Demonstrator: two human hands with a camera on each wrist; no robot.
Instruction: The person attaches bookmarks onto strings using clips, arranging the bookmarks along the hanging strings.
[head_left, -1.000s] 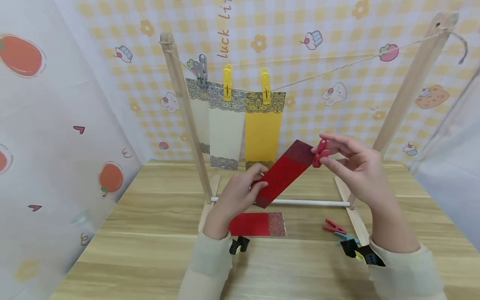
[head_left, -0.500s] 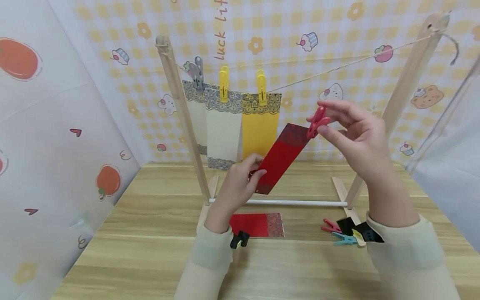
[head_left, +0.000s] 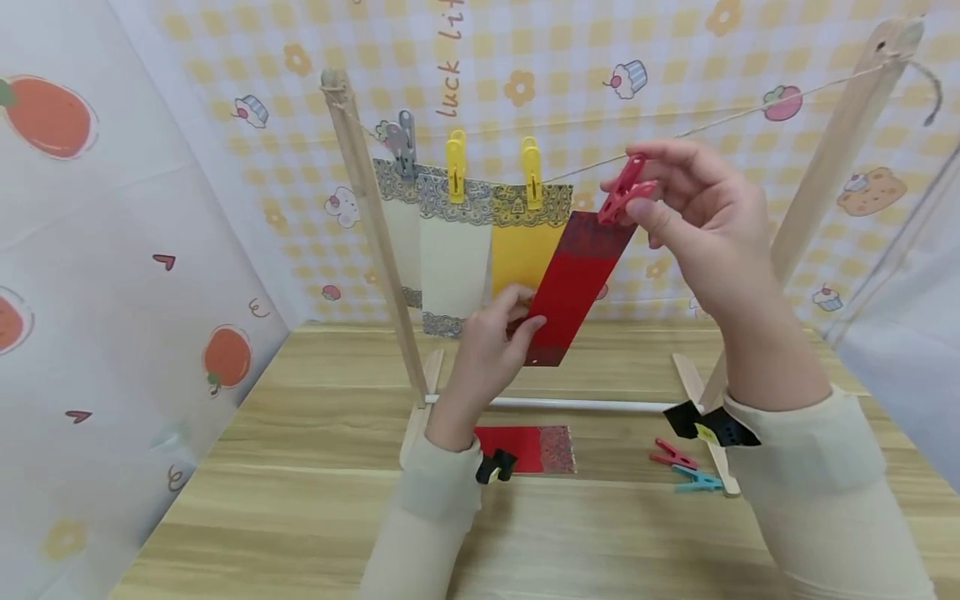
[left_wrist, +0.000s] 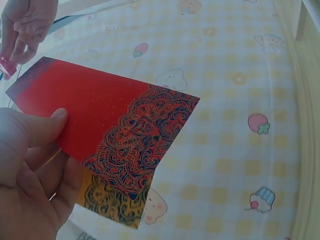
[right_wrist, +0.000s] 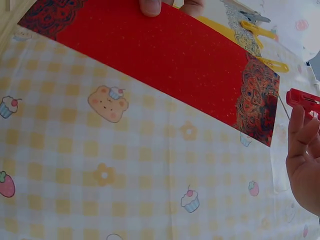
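Note:
My left hand (head_left: 487, 350) pinches a red paper card (head_left: 577, 287) by its long edge, thumb on the face. The card has dark lace-patterned ends and hangs tilted, its upper end toward the right. My right hand (head_left: 708, 217) pinches a red clothespin (head_left: 628, 190) between thumb and fingers, near the string (head_left: 588, 169). In the head view the clothespin overlaps the card's upper edge; in the right wrist view a small gap shows between clothespin (right_wrist: 303, 99) and card (right_wrist: 165, 55). In the left wrist view the card's patterned lower end (left_wrist: 140, 132) faces the camera.
A wooden frame (head_left: 378, 242) carries the string. On it hang two cream cards (head_left: 453, 258) and a yellow card (head_left: 525, 250), held by a grey clothespin (head_left: 406, 146) and two yellow ones (head_left: 532, 171). Another red card (head_left: 517, 450), a red clothespin (head_left: 673, 454) and a blue clothespin (head_left: 697, 479) lie on the table.
Both hands have risen toward the string, carrying the red card and the red clothespin. The card has swung steeper, and its upper end now sits just below the string beside the yellow card.

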